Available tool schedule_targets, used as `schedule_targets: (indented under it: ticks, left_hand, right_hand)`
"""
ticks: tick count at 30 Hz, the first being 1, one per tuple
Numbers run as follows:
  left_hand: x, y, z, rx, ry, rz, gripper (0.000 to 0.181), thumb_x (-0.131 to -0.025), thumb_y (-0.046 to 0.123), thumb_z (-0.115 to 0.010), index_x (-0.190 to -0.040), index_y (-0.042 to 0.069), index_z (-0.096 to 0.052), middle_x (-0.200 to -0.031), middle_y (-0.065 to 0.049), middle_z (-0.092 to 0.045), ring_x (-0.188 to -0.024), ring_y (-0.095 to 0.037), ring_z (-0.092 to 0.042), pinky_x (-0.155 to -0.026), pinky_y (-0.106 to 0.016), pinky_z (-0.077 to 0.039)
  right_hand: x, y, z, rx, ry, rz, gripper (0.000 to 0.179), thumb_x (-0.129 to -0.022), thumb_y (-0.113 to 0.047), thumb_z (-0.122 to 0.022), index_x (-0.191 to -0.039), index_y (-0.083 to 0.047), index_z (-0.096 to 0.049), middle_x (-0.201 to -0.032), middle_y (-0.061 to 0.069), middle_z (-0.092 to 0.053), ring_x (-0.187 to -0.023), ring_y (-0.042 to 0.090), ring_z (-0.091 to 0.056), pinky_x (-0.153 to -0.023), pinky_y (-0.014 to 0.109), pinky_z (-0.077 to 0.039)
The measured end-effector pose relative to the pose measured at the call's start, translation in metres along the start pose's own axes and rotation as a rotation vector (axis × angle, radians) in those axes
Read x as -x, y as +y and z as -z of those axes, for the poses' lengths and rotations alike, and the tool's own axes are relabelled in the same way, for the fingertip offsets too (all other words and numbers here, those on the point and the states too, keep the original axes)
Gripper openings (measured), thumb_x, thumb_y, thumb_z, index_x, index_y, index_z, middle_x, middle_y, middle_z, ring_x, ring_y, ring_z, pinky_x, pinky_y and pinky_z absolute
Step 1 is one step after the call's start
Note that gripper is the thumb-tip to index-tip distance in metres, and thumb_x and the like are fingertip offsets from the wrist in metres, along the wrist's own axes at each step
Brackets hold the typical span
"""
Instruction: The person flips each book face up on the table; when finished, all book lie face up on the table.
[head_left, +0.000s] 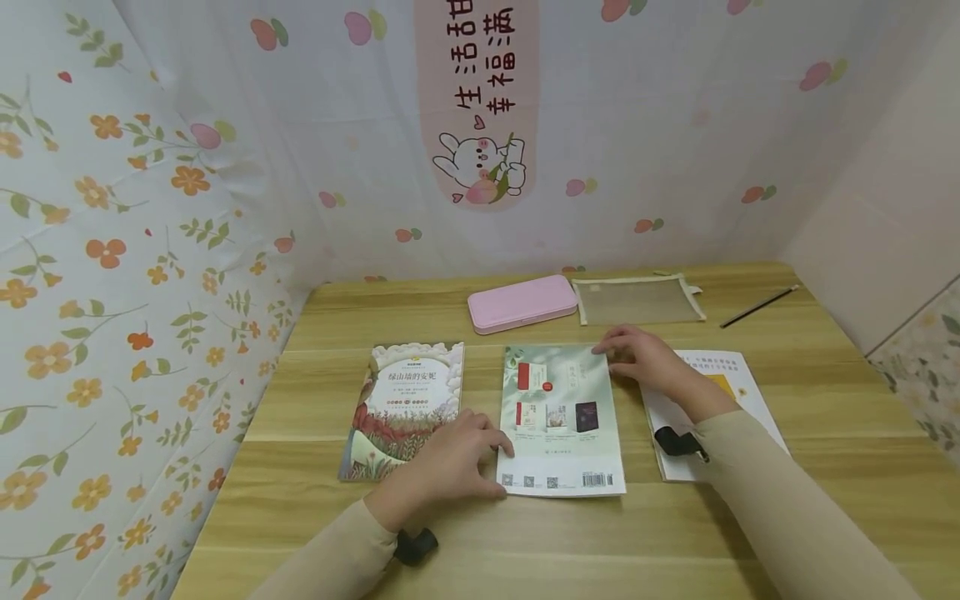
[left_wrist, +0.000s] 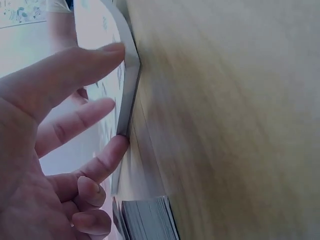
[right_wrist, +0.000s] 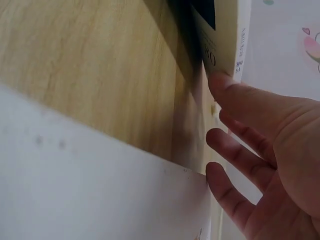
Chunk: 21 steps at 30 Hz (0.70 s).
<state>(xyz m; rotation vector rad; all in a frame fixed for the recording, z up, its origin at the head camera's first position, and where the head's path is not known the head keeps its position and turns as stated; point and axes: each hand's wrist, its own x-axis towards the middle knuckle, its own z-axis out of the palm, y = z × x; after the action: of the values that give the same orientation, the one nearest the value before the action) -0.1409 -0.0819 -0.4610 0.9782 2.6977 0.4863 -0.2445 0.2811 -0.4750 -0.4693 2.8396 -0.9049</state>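
Note:
A pale green and white book (head_left: 560, 465) with small book pictures and a barcode lies in the middle of the table. My left hand (head_left: 453, 457) touches its lower left edge; in the left wrist view the thumb and outstretched fingers (left_wrist: 82, 120) meet the page edge. At the upper right corner is my right hand (head_left: 651, 367), whose thumb (right_wrist: 222, 85) touches the spine side in the right wrist view. Its other fingers are loosely bent, apart from that book. An illustrated book (head_left: 420, 379) lies left, partly behind my left hand. Under my right forearm is a white book (head_left: 738, 383).
A pink pencil case (head_left: 522, 303) lies at the table's back, beside a mesh zip pouch (head_left: 637, 300). Farther right is a dark pencil (head_left: 759, 307). Patterned curtains (head_left: 337, 125) hang behind and to the left of the wooden table (head_left: 525, 550).

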Motion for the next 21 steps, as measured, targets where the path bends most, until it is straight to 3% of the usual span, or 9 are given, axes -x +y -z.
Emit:
schedule_targets:
  ticks: [6,11,16,21]
  left_hand:
    - [0.0043,0.0004,-0.0021,-0.033,0.003,-0.01,0.059,-0.066,0.051,-0.093,-0.116,0.029,-0.07,-0.108,0.007,-0.063,-0.096,-0.009,-0.047,-0.079,-0.025,-0.045]
    - [0.0035,0.0011,-0.0044,-0.027,0.015,0.022,0.056,-0.067,0.046,-0.093,-0.114,0.029,-0.068,-0.107,0.008,-0.063,-0.097,-0.009,-0.049,-0.08,-0.026,-0.047]
    - [0.0054,0.0015,0.0008,-0.003,0.037,0.029,0.043,-0.072,0.035,-0.086,-0.111,0.027,-0.07,-0.102,0.009,-0.065,-0.092,-0.008,-0.048,-0.074,-0.024,-0.043]
    - [0.0101,-0.0021,0.004,0.002,0.085,0.024,0.034,-0.072,0.027,-0.081,-0.105,0.025,-0.073,-0.094,0.01,-0.067,-0.091,-0.009,-0.051,-0.073,-0.024,-0.044]
  right_hand:
    - [0.0046,0.0016,0.0014,-0.08,0.003,0.039,0.029,-0.096,-0.006,-0.072,-0.125,-0.008,-0.073,-0.133,0.018,-0.058,-0.108,0.03,-0.059,-0.092,0.044,-0.049]
    - [0.0075,0.0025,0.0045,-0.119,-0.005,0.06,0.029,-0.097,-0.006,-0.07,-0.126,-0.007,-0.072,-0.13,0.017,-0.059,-0.101,0.025,-0.057,-0.083,0.03,-0.047]
    - [0.0095,0.0051,0.0071,-0.153,-0.001,0.039,0.028,-0.098,-0.01,-0.07,-0.126,-0.011,-0.072,-0.13,0.013,-0.059,-0.101,0.024,-0.053,-0.081,0.028,-0.047]
    - [0.0103,0.0066,0.0035,-0.168,0.07,0.053,0.028,-0.097,-0.013,-0.072,-0.125,-0.014,-0.073,-0.13,0.01,-0.059,-0.102,0.024,-0.053,-0.082,0.028,-0.045]
